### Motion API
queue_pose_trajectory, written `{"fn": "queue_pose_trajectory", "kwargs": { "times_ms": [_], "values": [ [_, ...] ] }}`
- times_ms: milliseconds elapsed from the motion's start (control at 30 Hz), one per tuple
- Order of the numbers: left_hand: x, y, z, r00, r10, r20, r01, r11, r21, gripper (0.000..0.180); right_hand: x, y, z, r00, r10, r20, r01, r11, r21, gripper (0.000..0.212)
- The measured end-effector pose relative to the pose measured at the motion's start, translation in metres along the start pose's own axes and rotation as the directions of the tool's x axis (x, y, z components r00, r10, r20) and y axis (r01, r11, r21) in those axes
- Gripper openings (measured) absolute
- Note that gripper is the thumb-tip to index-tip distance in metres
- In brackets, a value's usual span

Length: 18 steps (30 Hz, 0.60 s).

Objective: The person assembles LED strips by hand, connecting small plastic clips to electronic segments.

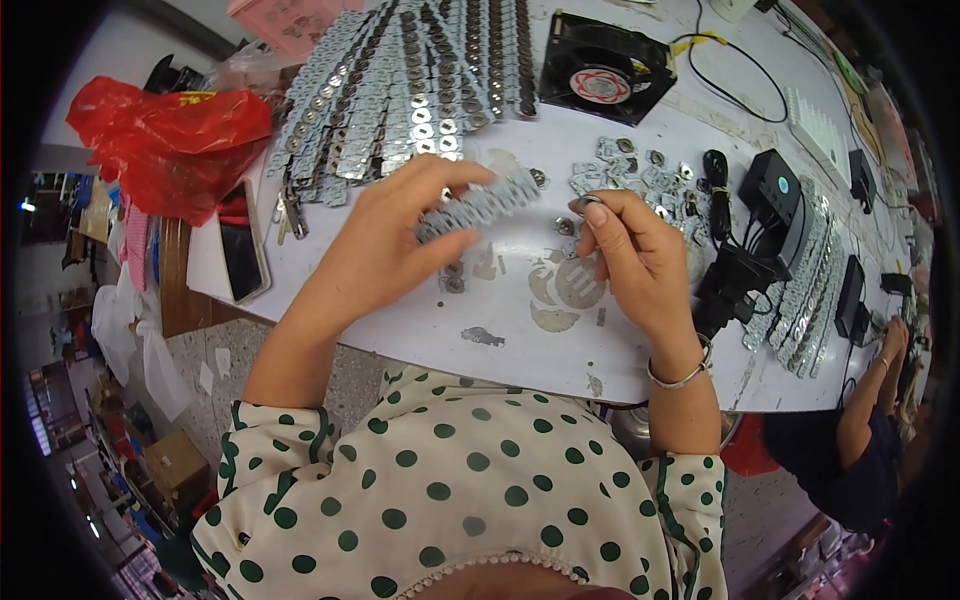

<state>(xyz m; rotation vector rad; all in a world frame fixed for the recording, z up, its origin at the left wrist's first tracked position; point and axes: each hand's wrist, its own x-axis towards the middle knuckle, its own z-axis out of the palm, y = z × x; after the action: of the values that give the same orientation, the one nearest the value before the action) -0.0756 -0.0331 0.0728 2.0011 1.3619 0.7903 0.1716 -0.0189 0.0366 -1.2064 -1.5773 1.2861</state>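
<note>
My left hand is closed around a short strip of linked silvery metal plates, held tilted just above the white table. Between the thumb and forefinger of my right hand is a small round metal part; my fingers hide most of it. To the right of the strip, a loose pile of small metal plates and round parts lies beyond my right hand. A few round parts rest beneath the left hand. Many long strips of similar plates are stacked at the back.
A black fan stands at the back, with a cable beside it. Black adapters and more metal strips lie on the right. At left are a phone, keys and a red plastic bag. Another person's arm reaches in far right.
</note>
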Motion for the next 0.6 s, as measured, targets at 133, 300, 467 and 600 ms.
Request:
{"fn": "queue_pose_trajectory", "kwargs": {
  "times_ms": [133, 300, 467, 600],
  "values": [
    [0.013, 0.000, 0.016, 0.988, 0.080, 0.133, -0.059, 0.986, -0.156, 0.044, 0.000, 0.003, -0.001, 0.999, -0.020, 0.025, 0.020, 1.000, 0.011, 0.018],
    [0.025, 0.002, 0.017, 0.957, -0.016, 0.291, 0.119, 0.933, -0.341, 0.032, 0.003, -0.001, -0.020, 0.982, 0.075, 0.175, -0.067, 0.996, -0.053, 0.020],
    [0.039, -0.006, 0.020, 0.893, -0.007, 0.450, 0.094, 0.981, -0.171, 0.013, 0.004, -0.001, -0.022, 0.960, 0.115, 0.256, -0.119, 0.993, 0.001, 0.020],
    [0.049, -0.003, 0.021, 0.859, 0.022, 0.511, 0.127, 0.958, -0.255, 0.011, 0.001, -0.003, -0.020, 0.937, 0.191, 0.294, -0.252, 0.949, 0.189, 0.018]
  ]
}}
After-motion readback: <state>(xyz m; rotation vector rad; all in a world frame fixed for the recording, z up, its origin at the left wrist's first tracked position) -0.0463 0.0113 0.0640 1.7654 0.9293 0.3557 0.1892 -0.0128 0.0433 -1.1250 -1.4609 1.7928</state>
